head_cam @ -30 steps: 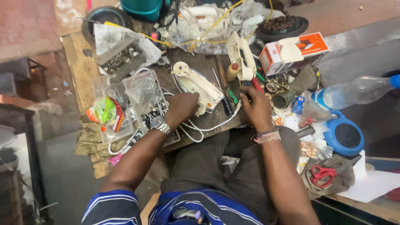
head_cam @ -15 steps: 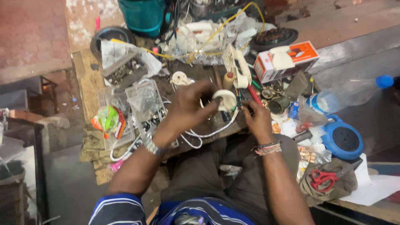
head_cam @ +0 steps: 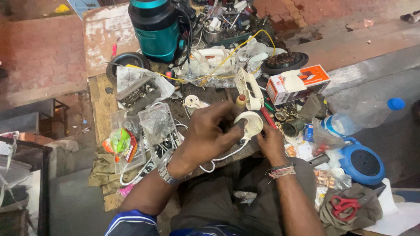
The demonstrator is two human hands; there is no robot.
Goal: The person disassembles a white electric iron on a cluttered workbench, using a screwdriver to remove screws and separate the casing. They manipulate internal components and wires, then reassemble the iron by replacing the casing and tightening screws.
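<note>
My left hand (head_cam: 210, 133) grips a white round plastic appliance part (head_cam: 249, 123) with a white cord (head_cam: 223, 158) trailing from it, held over the cluttered wooden workbench (head_cam: 101, 109). My right hand (head_cam: 270, 143) supports the same part from below and on its right side. A wristwatch sits on my left wrist and thread bands on my right. A white elongated appliance shell (head_cam: 250, 89) stands just beyond the hands, with a small brown-capped bottle (head_cam: 241, 101) beside it.
A teal and black jar-shaped appliance (head_cam: 159, 27) stands at the back. Clear plastic boxes of small parts (head_cam: 144, 131) lie left. An orange and white carton (head_cam: 297, 83), a clear bottle with blue cap (head_cam: 363, 117), a blue round reel (head_cam: 362, 162) and red scissors (head_cam: 343, 204) are right.
My left hand left the flat white shell on the bench and closed on the round white part. Both hands now hold it together, raised a little, and the view has shifted closer.
</note>
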